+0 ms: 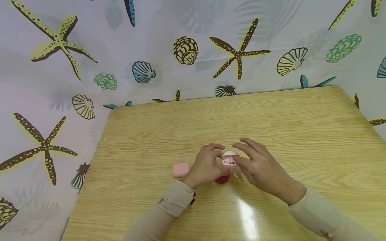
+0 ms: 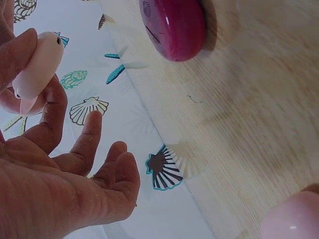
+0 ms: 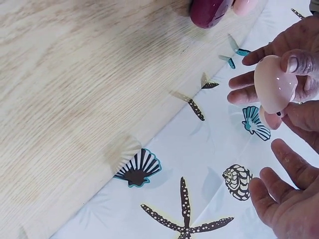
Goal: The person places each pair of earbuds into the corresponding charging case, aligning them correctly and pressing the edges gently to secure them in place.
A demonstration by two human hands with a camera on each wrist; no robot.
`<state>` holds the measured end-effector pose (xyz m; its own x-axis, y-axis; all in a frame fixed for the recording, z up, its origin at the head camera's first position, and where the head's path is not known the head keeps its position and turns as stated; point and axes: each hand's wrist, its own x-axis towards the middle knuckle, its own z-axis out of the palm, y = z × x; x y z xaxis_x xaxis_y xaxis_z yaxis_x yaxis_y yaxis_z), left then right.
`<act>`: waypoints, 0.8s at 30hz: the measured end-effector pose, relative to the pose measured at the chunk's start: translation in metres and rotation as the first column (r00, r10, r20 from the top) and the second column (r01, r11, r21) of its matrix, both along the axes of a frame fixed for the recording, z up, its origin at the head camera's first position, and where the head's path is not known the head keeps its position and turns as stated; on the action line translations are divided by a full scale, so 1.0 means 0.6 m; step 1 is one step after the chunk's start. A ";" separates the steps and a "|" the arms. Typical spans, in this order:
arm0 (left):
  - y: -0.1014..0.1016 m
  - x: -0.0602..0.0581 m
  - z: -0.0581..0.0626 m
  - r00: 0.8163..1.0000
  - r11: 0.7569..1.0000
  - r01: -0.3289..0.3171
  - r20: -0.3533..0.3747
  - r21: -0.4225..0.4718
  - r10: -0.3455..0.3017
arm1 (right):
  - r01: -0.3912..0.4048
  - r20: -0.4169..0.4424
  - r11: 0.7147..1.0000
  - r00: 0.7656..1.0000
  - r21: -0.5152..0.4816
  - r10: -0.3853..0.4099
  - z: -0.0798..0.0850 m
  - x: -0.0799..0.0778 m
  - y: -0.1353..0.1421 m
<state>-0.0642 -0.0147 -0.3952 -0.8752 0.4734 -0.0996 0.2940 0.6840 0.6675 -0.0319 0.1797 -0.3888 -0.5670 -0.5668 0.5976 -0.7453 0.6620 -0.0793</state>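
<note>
My left hand (image 1: 208, 165) holds a pale pink earbuds case (image 1: 228, 162) above the table, thumb on one side and fingers on the other. Its lid is raised, and white and dark parts of earbuds show inside. At the case's right edge, the thumb and index finger of my right hand (image 1: 260, 169) come together on it; the other fingers spread away. The right wrist view shows the case (image 3: 273, 84) from its smooth underside, so whether those fingertips grip an earbud inside is hidden. In the left wrist view the case (image 2: 42, 67) is tilted.
Just below the hands, a glossy dark red case (image 1: 222, 180) lies on the wooden table (image 1: 144, 134). A salmon-pink rounded case (image 1: 181, 170) lies beside the left wrist. Behind the table hangs a white cloth (image 1: 169, 77) printed with starfish and shells.
</note>
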 end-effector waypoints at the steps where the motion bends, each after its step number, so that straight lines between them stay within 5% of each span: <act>1: 0.000 0.000 0.000 1.000 1.000 -0.001 0.001 0.002 0.001 | -0.001 0.001 1.000 1.000 -0.002 0.001 0.000 0.000 0.000; 9: -0.001 -0.001 0.001 1.000 1.000 0.000 -0.019 0.014 0.000 | -0.001 0.000 0.998 1.000 -0.055 0.001 -0.004 -0.001 0.000; 17: 0.001 -0.002 -0.001 1.000 1.000 -0.004 -0.013 0.014 0.004 | 0.127 0.146 0.987 0.979 0.095 -0.140 -0.020 -0.003 0.001; 24: 0.002 -0.001 -0.002 1.000 1.000 0.001 -0.026 -0.012 -0.001 | 0.143 0.143 0.984 0.977 0.102 -0.157 -0.034 -0.007 -0.005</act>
<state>-0.0646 -0.0132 -0.3966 -0.8771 0.4732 -0.0821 0.3121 0.6915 0.6515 -0.0358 0.1770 -0.4091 -0.7291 -0.5166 0.4490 -0.6212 0.7748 -0.1172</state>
